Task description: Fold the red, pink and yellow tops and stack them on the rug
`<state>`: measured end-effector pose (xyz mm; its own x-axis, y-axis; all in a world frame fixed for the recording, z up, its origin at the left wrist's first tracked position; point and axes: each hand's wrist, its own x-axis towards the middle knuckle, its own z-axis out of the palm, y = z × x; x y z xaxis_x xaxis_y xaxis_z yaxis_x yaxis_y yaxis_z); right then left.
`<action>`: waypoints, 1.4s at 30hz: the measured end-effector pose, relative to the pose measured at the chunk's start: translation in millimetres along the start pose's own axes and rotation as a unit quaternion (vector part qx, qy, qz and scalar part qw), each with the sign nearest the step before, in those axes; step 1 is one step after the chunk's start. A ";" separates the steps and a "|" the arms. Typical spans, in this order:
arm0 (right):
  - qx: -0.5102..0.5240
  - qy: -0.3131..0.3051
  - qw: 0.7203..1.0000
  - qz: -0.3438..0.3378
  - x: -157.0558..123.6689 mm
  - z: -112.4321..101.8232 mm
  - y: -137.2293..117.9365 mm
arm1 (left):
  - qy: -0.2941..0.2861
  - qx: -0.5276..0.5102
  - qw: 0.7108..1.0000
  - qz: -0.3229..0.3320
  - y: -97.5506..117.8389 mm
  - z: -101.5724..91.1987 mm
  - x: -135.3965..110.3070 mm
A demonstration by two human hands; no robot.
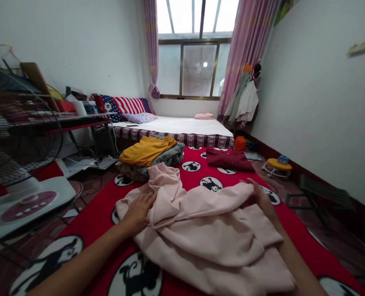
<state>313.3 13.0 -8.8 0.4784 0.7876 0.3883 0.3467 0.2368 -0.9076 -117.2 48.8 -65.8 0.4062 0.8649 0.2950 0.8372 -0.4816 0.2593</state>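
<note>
A pale pink sweatshirt (213, 234) lies bunched and wrinkled in front of me on a red blanket (93, 230) with black monkey figures in white circles. My left hand (141, 211) is on its left side, fingers bent into the gathered cloth. At the far right edge of the sweatshirt, my right hand (260, 197) grips the fabric; folds hide part of its fingers. Beyond the left hand sits a pile with a yellow garment (148, 150) on top of blue denim (168, 156). A folded dark red garment (228, 160) lies farther back on the right.
A fan (16, 123) and a white small table (47, 205) stand close on the left, beside a cluttered desk (84, 119). Behind the blanket is a bed (176, 125). To the right are a yellow stool (276, 164) and a dark folding stool (324, 193).
</note>
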 end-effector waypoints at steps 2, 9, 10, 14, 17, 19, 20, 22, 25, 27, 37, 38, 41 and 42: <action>0.005 -0.058 0.998 -0.002 0.9 -12.2 -13.6 | 0.020 -0.001 1.000 -0.001 0.9 3.5 -2.7; -0.185 -0.358 0.908 -0.113 -59.3 22.6 -77.3 | 0.052 -0.029 0.998 0.007 7.0 -2.0 -3.0; -0.208 -0.397 0.883 -0.138 -69.6 35.7 -83.4 | 0.060 -0.035 0.998 0.009 7.9 -2.1 -3.9; -0.317 -0.429 0.819 -0.212 -103.6 89.6 -90.3 | 0.083 -0.054 0.995 0.011 11.7 -3.2 -7.4; -0.380 -0.431 0.792 -0.206 -117.9 118.4 -84.6 | 0.103 -0.070 0.992 0.006 14.0 -6.3 -9.2; -0.393 -0.441 0.780 -0.207 -116.5 125.7 -83.7 | 0.125 -0.080 0.989 0.003 14.6 -9.1 -10.6; -0.384 -0.440 0.785 -0.207 -111.0 124.9 -85.3 | 0.136 -0.084 0.987 0.004 14.6 -10.5 -11.4; -0.317 -0.416 0.828 -0.202 -88.8 114.5 -92.0 | 0.162 -0.085 0.983 0.009 14.8 -13.0 -13.5; -0.128 -0.279 0.937 -0.166 -32.0 81.7 -98.3 | 0.204 -0.068 0.976 0.029 17.7 -14.8 -16.4; -0.046 -0.098 0.985 -0.132 10.0 54.5 -88.4 | 0.215 -0.056 0.974 0.051 21.9 -14.5 -17.4; -0.137 -0.013 0.990 0.023 22.4 -9.2 19.0 | 0.067 -0.094 0.987 0.108 32.2 -10.2 -17.1; -0.160 -0.025 0.987 0.011 15.9 -7.6 17.9 | 0.040 -0.096 0.989 0.108 34.5 -11.8 -16.9; -0.228 -0.087 0.969 -0.031 4.8 1.6 8.0 | -0.043 -0.096 0.986 0.126 49.4 -17.1 -16.0; -0.243 -0.119 0.962 -0.043 3.3 5.7 4.7 | -0.066 -0.095 0.984 0.136 56.6 -18.6 -15.7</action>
<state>312.0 20.0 -12.8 0.2534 0.8984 0.3588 0.7407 0.0584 -0.6693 -83.0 5.4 -38.7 0.6602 0.7056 0.2574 0.6131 -0.7042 0.3580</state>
